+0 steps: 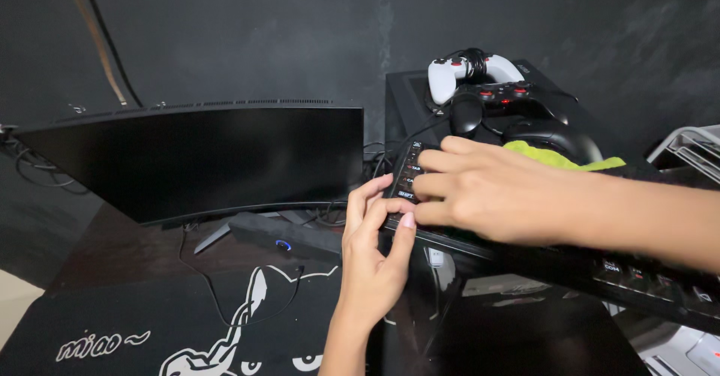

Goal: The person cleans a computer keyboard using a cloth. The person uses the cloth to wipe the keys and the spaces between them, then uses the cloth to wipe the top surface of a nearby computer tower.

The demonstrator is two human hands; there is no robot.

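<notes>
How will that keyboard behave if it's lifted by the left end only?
The keyboard looks long, thin and rigid, so it should probably stay straight but lever down at the far end. The left hand pinches only its corner, so it may twist. The right hand lies flat on the keys, likely steadying it.

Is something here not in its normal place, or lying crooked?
Yes. The black keyboard is lifted off the desk and tilted, its left end held by the left hand while the right hand lies across the keys. Two game controllers and a yellow-green cloth are piled on the black box behind.
</notes>
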